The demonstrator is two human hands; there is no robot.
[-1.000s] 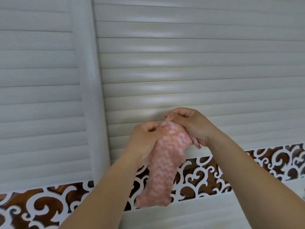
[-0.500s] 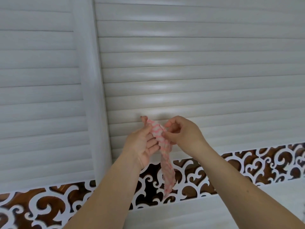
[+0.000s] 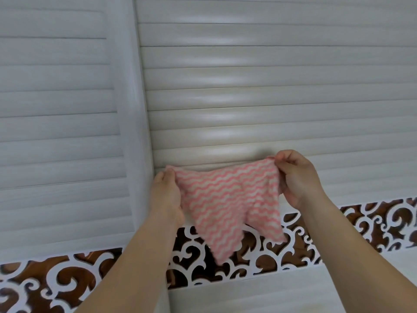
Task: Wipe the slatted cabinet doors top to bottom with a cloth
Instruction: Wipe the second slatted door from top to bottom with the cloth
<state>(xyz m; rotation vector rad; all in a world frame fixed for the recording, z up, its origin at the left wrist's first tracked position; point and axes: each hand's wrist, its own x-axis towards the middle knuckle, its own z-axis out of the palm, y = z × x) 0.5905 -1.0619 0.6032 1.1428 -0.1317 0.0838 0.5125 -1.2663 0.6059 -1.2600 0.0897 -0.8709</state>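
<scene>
A pink and white zigzag cloth (image 3: 228, 199) hangs spread out in front of the white slatted cabinet door (image 3: 259, 86). My left hand (image 3: 165, 195) pinches its upper left corner. My right hand (image 3: 295, 177) pinches the upper right corner, a little higher. The cloth's lower points droop over the scrollwork band. A second slatted door (image 3: 56, 120) fills the left side, set slightly further forward.
A vertical white frame post (image 3: 133, 109) separates the two doors. A band of white scrollwork over brown wood (image 3: 361, 224) runs below the slats. More white slats (image 3: 248, 297) continue beneath the band.
The cloth was bunched into a narrow strip between both hands held close together. My hands have moved apart and the cloth is now stretched wide between them.
</scene>
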